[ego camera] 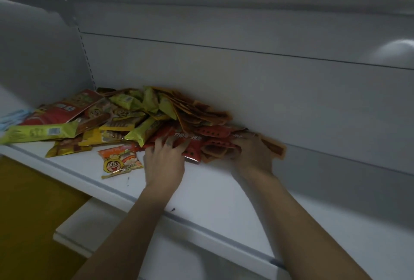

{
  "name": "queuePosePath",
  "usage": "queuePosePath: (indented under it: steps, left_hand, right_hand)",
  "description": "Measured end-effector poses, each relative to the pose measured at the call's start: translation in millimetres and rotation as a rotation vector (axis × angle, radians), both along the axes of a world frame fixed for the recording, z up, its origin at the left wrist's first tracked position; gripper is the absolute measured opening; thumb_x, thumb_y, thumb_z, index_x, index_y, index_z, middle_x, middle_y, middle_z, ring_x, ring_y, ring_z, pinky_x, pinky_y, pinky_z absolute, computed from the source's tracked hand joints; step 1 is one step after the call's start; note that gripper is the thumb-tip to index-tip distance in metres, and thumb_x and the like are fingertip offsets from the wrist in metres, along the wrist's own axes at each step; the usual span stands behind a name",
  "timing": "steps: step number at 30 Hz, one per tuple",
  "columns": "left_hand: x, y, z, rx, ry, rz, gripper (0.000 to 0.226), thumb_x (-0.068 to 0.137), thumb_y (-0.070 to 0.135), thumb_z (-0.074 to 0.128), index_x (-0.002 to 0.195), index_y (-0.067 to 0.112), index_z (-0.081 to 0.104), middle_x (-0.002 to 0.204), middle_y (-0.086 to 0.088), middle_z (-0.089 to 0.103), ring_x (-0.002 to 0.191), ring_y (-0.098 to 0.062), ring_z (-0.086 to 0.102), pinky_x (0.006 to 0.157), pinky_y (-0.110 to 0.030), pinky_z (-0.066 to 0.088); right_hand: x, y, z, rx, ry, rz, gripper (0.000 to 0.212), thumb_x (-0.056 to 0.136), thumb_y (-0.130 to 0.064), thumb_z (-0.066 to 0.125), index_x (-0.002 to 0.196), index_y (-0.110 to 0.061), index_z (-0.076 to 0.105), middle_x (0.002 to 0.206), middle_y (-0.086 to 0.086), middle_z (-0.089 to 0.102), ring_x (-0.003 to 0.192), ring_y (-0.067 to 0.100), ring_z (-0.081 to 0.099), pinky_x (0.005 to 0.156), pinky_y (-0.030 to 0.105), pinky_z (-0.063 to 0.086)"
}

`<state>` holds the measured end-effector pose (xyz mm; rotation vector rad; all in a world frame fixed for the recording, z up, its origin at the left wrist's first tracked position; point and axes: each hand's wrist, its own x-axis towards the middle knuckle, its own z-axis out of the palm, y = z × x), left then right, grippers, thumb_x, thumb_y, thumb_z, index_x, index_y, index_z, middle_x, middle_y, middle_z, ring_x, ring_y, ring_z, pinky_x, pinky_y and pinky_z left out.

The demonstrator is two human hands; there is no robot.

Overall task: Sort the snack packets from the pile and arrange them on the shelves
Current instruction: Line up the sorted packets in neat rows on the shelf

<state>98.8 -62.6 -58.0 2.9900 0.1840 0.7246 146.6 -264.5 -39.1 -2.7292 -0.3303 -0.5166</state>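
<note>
Evidently the sorting step is in hand: glossy red flat snack packets (215, 131), lying between and under both hands on the white metal shelf (212, 192), are being gathered from the mixed pile of foil packets (134, 111) beyond the left fingertips. The left hand (164, 163) is laid on them with fingers spread; whether the right hand (252, 156) holds any cannot be told. A firm pinch and lift would be called for next.

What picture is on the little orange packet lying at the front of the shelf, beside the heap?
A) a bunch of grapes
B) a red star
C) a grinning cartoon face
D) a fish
C: the orange packet, lying flat on the shelf just left of the left hand, shows a cartoon face with big eyes and an open grin.
</note>
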Motion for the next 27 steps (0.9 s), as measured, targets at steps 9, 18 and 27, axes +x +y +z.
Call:
queuePosePath:
  steps: [9,18,27]
  left_hand:
    - [-50,-14,8,-0.103,-0.217,-0.164,0.055,0.068,0.000,0.078,0.115,0.028,0.072,0.105,-0.003,0.071,0.096,-0.032,0.060,0.071,-0.041,0.044]
    - [-114,-65,3,-0.162,0.097,-0.338,0.070,0.081,0.078,0.025,0.121,0.038,0.066,0.129,0.003,0.061,0.122,-0.021,0.047,0.097,-0.044,0.036]
    - [-89,-68,29,-0.238,0.420,-0.115,0.081,0.086,0.076,0.039,0.149,0.029,0.018,0.136,-0.012,0.049,0.127,-0.032,0.042,0.102,-0.045,0.036]
  right_hand:
    - [-46,-46,50,0.073,-0.093,0.162,0.036,0.086,0.002,0.060,0.109,-0.022,0.076,0.111,0.006,0.070,0.102,0.029,0.064,0.088,0.032,0.045]
    - [-136,-116,29,0.098,0.157,0.020,0.061,0.070,0.021,0.052,0.100,-0.025,0.078,0.130,-0.001,0.062,0.123,0.023,0.055,0.097,0.019,0.036]
    - [-117,-84,15,0.144,0.388,-0.386,0.068,0.086,-0.066,0.056,0.139,-0.023,0.051,0.134,0.010,0.059,0.124,0.033,0.052,0.099,0.039,0.043]
